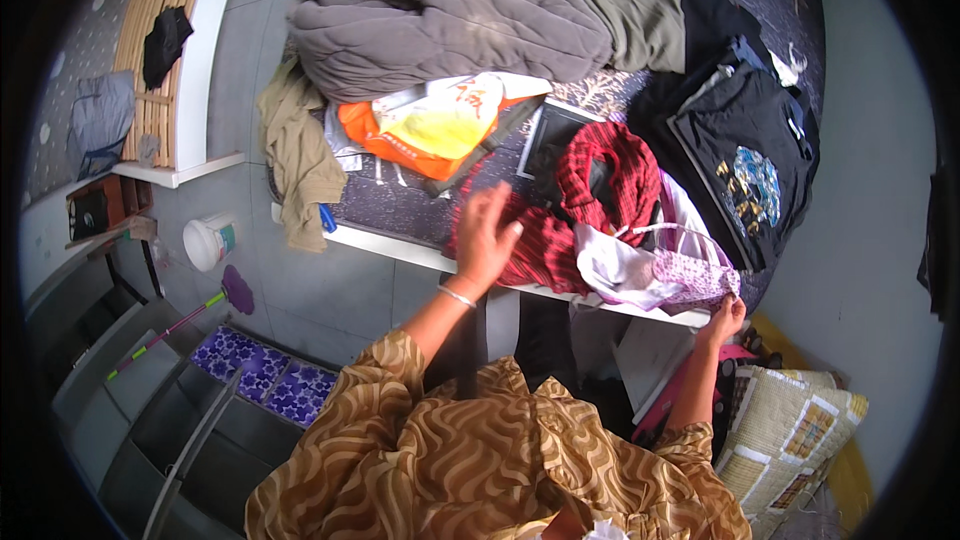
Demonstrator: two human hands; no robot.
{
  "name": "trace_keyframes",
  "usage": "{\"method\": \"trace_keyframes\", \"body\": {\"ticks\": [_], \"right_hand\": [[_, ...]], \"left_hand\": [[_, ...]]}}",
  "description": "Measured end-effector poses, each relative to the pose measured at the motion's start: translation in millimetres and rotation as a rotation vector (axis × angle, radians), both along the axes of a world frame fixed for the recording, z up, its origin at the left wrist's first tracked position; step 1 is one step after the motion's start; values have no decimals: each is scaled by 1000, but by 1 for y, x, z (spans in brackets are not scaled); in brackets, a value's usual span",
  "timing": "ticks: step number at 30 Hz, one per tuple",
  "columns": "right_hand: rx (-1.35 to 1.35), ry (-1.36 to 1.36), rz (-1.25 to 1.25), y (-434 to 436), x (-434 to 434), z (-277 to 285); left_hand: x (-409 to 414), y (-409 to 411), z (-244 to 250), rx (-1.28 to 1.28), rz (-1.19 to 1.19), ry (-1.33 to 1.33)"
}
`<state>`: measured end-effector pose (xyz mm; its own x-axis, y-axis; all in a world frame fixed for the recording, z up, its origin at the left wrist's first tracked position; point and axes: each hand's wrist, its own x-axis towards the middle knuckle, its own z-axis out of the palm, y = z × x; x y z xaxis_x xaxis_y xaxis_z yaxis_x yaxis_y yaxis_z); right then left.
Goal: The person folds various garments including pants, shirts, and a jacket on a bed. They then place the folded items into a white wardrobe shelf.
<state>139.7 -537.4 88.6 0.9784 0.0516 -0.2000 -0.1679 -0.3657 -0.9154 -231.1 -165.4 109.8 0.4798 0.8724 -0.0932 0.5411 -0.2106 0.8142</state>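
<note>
My right hand (724, 321) pinches the edge of a white and purple patterned bra (637, 270), which lies at the near edge of the bed. My left hand (484, 236) is raised with its fingers apart over a red and black checked garment (532, 244); whether it touches the cloth is not clear. A rolled part of red checked cloth (611, 172) lies just beyond the bra. Black clothes (757, 157), one with a shiny print, are heaped to the right. Farther back are an orange and yellow plastic bag (442, 127) and a thick grey quilted item (450, 22).
Khaki cloth (300, 157) hangs over the bed's left corner. A dark-framed flat object (551, 135) lies mid-bed. On the floor at left are a white bucket (210, 241) and a purple-headed mop (238, 289). A patterned cushion (795, 427) stands at lower right beside the wall (870, 187).
</note>
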Motion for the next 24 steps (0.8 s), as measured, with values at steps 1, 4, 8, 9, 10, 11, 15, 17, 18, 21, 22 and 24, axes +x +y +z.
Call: {"method": "trace_keyframes", "body": {"ticks": [1, 4, 8, 9, 10, 11, 15, 17, 18, 21, 22, 24], "right_hand": [[-59, 25, -11, 6, 9, -3], [-287, 42, 212, 46, 2, -18], [-639, -272, 752, 145, -50, -13], [-706, -398, 844, 175, -69, -7], [-655, -420, 921, 201, -89, 0], [-612, -441, 986, 222, -108, 6], [-578, -365, 1109, 270, -163, 15], [-592, -327, 1133, 280, -181, 20], [-603, -332, 1140, 286, -187, 20], [-629, -319, 1123, 302, -193, 17], [-607, -325, 1119, 313, -194, 19], [-568, -337, 1111, 342, -197, 22]], "left_hand": [[-11, 16, -14, -8, 135, -18], [-50, 72, -56, -240, 599, -5], [-108, 141, -85, -264, 896, -144], [-125, 150, -91, -194, 915, -108], [-137, 157, -95, -105, 913, -77], [-144, 162, -95, -97, 918, -53], [-173, 175, -69, 222, 741, 429], [-180, 179, -40, 230, 724, 684], [-198, 181, -39, 175, 737, 765], [-247, 188, -52, -67, 714, 795], [-256, 191, -55, -84, 672, 823], [-263, 195, -61, -52, 590, 889]]}}
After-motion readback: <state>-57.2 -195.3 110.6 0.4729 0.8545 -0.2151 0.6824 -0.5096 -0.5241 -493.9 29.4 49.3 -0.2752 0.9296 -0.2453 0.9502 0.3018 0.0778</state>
